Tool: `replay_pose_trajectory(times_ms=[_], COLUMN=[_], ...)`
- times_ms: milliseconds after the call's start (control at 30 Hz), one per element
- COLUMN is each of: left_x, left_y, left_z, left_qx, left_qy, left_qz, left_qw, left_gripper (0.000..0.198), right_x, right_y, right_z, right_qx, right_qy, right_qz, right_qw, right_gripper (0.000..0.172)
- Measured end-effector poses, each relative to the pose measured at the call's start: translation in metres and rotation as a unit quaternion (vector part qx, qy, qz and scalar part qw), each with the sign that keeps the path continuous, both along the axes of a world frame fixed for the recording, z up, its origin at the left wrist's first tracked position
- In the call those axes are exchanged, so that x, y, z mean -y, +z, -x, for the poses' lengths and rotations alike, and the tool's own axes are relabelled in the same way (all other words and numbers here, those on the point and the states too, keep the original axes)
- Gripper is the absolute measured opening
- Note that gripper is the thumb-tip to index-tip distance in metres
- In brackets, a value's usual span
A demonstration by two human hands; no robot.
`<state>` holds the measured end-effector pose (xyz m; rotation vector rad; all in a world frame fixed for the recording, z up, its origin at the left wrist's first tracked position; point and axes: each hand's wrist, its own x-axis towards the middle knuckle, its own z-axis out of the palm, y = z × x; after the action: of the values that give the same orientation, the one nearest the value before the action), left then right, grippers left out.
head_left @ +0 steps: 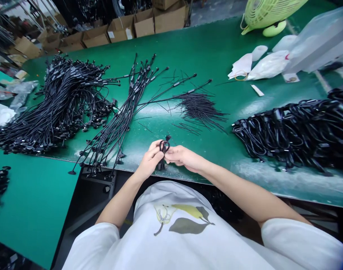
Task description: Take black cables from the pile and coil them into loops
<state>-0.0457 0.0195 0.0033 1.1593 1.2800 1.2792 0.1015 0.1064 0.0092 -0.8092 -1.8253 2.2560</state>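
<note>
A coiled black cable (164,145) is gathered in a small bundle near the table's front edge. My left hand (152,159) is closed around the bundle, thumb on top. From the other side, the fingertips of my right hand (182,156) pinch together at the bundle's middle; what exactly they hold is too small to make out. Beyond my hands lies a pile of thin black ties (198,108), with a few strewn loose around it. To the left, straight black cables (126,108) with plugs at their ends lie in a loose bunch.
A large heap of black cables (67,93) covers the table's left. Coiled cable bundles (295,131) are stacked at right. A green fan (270,13), plastic bags (270,65) and a small white piece (257,90) are at back right. Cardboard boxes (121,29) line the far edge.
</note>
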Motion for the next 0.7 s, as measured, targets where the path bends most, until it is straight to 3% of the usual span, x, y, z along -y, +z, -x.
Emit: replay_pose_trajectory(times_ms=[67, 133, 200, 233, 267, 333, 400, 467, 533, 633, 700], left_x=[0.002, 0.002, 0.000, -0.001, -0.003, -0.007, -0.012, -0.017, -0.020, -0.014, -0.008], left_y=[-0.001, -0.005, -0.010, -0.012, -0.014, -0.016, -0.015, -0.011, -0.005, 0.001, -0.001], left_z=[-0.004, -0.007, -0.007, -0.005, -0.004, -0.001, 0.001, 0.002, 0.007, 0.023, 0.033], left_qx=[0.010, 0.037, 0.026, -0.011, -0.067, -0.204, -0.327, -0.412, -0.468, -0.505, -0.497], left_qy=[0.015, 0.046, 0.104, 0.133, 0.147, 0.118, 0.041, -0.026, -0.033, 0.054, 0.108], left_qz=[0.004, 0.023, 0.043, 0.047, 0.047, 0.032, 0.000, -0.049, -0.110, -0.157, -0.128], left_qw=[1.000, 0.998, 0.993, 0.990, 0.986, 0.971, 0.944, 0.909, 0.876, 0.847, 0.852], left_gripper=[0.043, 0.042, 0.039, 0.036, 0.033, 0.030, 0.029, 0.031, 0.033, 0.048, 0.049], right_x=[0.003, 0.008, 0.012, 0.013, 0.013, 0.011, 0.007, 0.001, -0.005, -0.012, -0.015], right_y=[-0.007, -0.008, 0.001, 0.007, 0.015, 0.027, 0.029, 0.020, 0.004, -0.019, -0.027], right_z=[0.001, -0.003, -0.012, -0.017, -0.023, -0.030, -0.032, -0.032, -0.035, -0.054, -0.071], right_qx=[-0.019, -0.014, -0.001, 0.002, 0.006, 0.031, 0.081, 0.130, 0.160, 0.189, 0.194], right_qy=[-0.005, 0.010, 0.014, -0.007, -0.045, -0.124, -0.117, -0.033, 0.001, -0.083, -0.146], right_qz=[0.110, 0.084, -0.071, -0.181, -0.297, -0.482, -0.578, -0.591, -0.578, -0.595, -0.599], right_qw=[0.994, 0.996, 0.997, 0.983, 0.954, 0.867, 0.803, 0.795, 0.800, 0.777, 0.763], right_gripper=[0.040, 0.041, 0.041, 0.041, 0.039, 0.036, 0.037, 0.035, 0.032, 0.038, 0.041])
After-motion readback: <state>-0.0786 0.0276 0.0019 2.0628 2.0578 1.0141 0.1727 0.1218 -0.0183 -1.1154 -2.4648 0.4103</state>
